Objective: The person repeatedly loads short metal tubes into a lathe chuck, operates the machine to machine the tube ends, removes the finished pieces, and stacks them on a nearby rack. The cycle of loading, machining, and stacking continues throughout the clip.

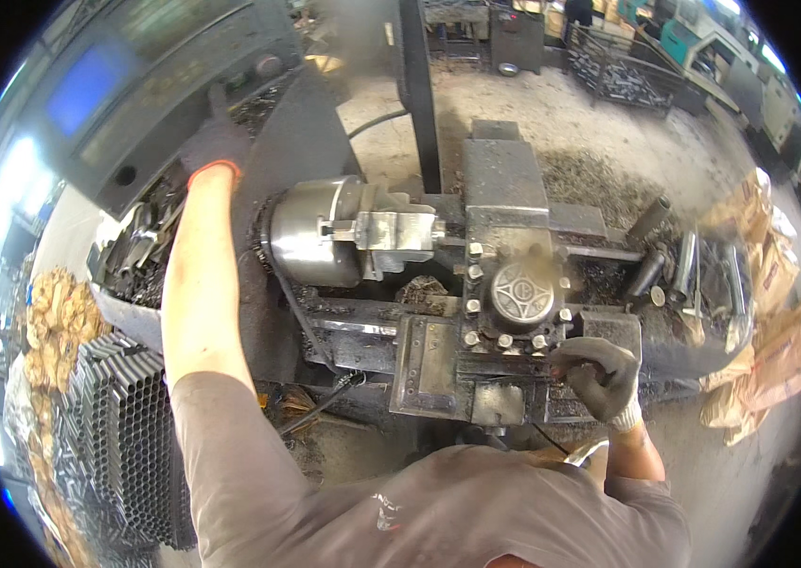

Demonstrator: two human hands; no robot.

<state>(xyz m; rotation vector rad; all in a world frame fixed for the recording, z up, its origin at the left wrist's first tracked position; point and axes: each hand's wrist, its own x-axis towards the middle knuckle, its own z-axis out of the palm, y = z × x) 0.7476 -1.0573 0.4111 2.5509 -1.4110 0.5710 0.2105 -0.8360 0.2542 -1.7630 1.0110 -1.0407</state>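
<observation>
My right hand (pixel 599 379), curled, grip unclear, is nearer: the bolted tool post (pixel 523 292) sits at its eleven o'clock, dark slide (pixel 506 185) running twelve-to-six. My left hand (pixel 216 144): can't tell.

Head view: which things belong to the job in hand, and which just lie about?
Apparently in use:
silver cylindrical metal chuck
dark square metal tool post
grey-gloved right hand

Seemingly lying about:
crumpled brown sacks
dark metal shavings
</observation>
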